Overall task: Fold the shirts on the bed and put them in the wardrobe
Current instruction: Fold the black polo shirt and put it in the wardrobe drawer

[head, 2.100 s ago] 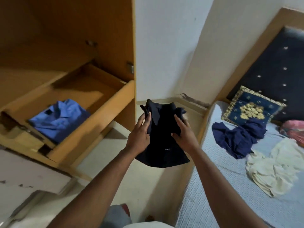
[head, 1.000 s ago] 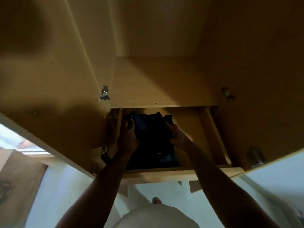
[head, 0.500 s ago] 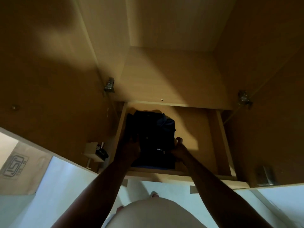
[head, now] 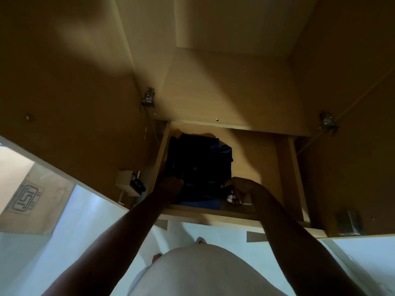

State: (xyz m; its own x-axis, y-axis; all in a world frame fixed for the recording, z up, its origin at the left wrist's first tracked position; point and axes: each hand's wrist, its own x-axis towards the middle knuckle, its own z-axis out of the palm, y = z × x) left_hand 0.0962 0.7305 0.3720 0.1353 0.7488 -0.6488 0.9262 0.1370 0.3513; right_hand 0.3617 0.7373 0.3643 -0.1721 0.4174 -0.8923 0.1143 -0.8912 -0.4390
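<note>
1. Inside the wardrobe (head: pixel 224 86), in the pulled-out drawer (head: pixel 213 212): a folded dark navy shirt (head: pixel 201 161) lies flat in the left half, against the left wall.
2. Under it, a strip of lighter blue shirt (head: pixel 201 203) shows at the near edge. The right half of the drawer is bare wood.
3. Left hand (head: pixel 171 186): on the navy shirt's near-left corner, knuckles up, fingers tucked. It's too dark to tell whether it grips the cloth.
4. Right hand (head: pixel 241 189): just beside the shirt's near-right corner, fingers loosely curled, thumb tip at the shirt's edge. No grip on the cloth visible.
5. Small pale patch (head: pixel 232 197) below the right hand, unidentifiable.
6. Both doors are swung open, with metal hinges left (head: pixel 148 98) and right (head: pixel 327 122).
7. Small pale box (head: pixel 125 182) hangs on the inside of the left door.
8. Cardboard box (head: pixel 25 201) with a stamped logo sits on the floor at far left.
</note>
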